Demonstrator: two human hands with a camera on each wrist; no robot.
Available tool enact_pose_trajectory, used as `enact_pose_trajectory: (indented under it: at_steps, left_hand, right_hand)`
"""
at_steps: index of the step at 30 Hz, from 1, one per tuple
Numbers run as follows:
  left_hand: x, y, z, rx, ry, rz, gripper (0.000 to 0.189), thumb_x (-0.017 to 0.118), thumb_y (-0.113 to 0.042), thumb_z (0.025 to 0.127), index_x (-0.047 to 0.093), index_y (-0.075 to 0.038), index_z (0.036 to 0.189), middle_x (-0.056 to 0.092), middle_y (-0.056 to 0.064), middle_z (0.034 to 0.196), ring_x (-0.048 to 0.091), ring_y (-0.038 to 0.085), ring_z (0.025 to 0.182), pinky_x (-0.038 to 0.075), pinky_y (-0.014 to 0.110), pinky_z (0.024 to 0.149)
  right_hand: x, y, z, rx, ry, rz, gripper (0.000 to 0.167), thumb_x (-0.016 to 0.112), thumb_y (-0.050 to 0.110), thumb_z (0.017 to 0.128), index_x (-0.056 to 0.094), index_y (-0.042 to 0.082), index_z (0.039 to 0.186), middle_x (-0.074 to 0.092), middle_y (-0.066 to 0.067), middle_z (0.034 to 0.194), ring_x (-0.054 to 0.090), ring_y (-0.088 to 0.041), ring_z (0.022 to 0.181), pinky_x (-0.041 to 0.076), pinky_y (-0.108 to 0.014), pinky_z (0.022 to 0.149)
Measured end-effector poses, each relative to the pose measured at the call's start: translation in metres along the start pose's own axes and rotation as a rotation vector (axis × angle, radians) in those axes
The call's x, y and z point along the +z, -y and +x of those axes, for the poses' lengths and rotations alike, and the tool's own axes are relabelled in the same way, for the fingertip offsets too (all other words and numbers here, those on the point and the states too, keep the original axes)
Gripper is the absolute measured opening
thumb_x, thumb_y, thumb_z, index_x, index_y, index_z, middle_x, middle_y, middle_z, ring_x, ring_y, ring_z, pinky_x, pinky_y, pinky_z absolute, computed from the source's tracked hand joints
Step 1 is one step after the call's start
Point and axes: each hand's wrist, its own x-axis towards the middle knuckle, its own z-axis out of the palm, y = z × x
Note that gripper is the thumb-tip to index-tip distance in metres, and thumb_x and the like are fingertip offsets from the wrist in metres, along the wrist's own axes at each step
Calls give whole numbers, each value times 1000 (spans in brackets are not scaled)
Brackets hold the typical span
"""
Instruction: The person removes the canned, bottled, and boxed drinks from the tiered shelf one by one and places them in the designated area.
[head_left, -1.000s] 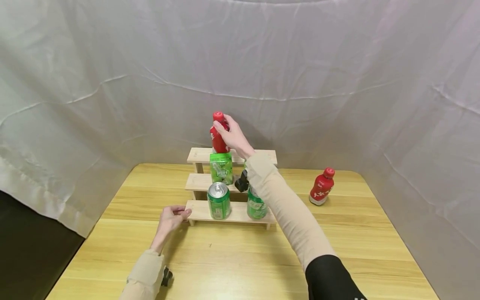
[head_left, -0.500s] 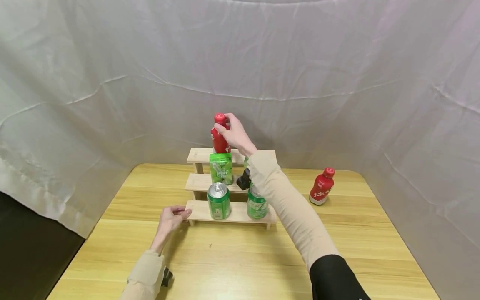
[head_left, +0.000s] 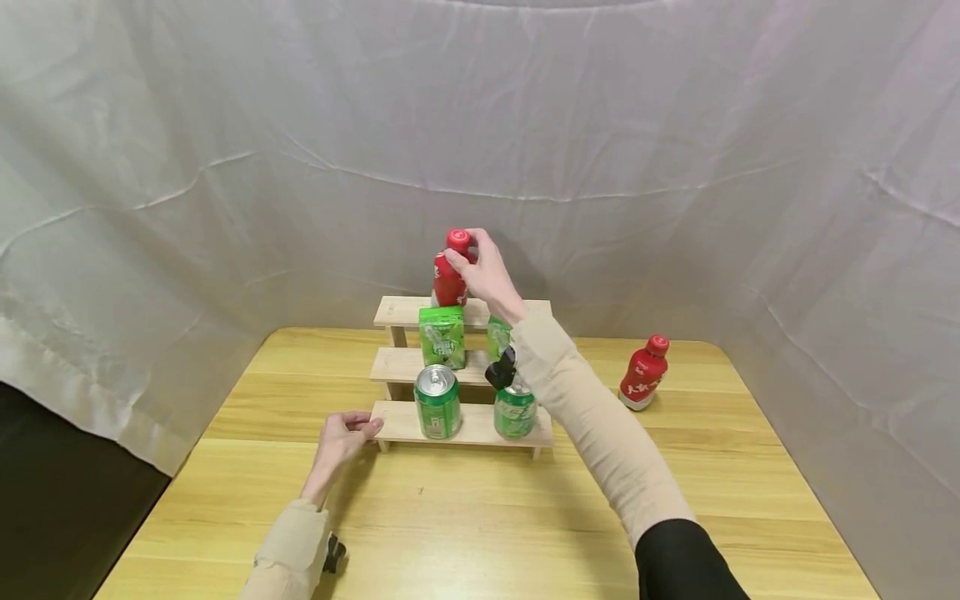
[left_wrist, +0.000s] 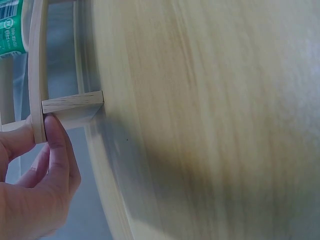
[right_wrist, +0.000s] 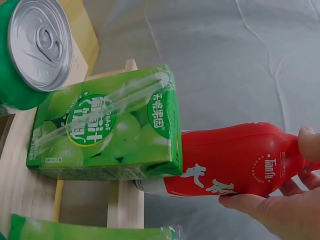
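Note:
On the top step of a three-step wooden rack stands a red bottle, and my right hand grips it around the neck and shoulder. In the right wrist view the bottle is partly covered by a green grape juice box. My left hand pinches the left end of the lowest step; the left wrist view has the thumb and fingers on either face of that board. The middle step carries two green juice boxes, one on the left and one partly behind the right sleeve.
Two green cans stand on the lowest step, one on the left and one on the right. A second red bottle stands on the wooden table, right of the rack. Grey cloth hangs behind and at the sides.
My right hand and the red bottle have shifted a little to the right along the top step. My left hand has stayed on the rack's lowest step.

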Motion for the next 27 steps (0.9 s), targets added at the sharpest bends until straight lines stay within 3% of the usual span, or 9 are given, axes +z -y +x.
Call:
enact_pose_trajectory:
  at_steps: [6,16,27]
  left_hand:
    - [0,1,-1,-2,2,-3,36,68,-6,94,61,18,119,71,31,104,68,9,73,65,33,76]
    - [1,2,-1,1,2,7,36,68,-6,94,61,18,120,70,33,107,67,9,73,65,32,76]
    - [1,1,-1,3,-5,-31,36,67,-3,93,59,20,120,70,33,105,66,7,71,65,29,74]
  right_hand:
    - [-13,2,-9,-55,-36,48,43,61,8,100,44,-1,138,54,-21,139,55,-34,131,47,-43,117]
    - [-49,7,-26,-131,-177,112,42,60,4,99,43,-4,137,56,-24,137,54,-34,131,47,-45,115]
    - [-101,-4,-50,-202,-274,-22,42,59,4,99,44,-7,137,55,-25,135,53,-35,132,43,-46,117]
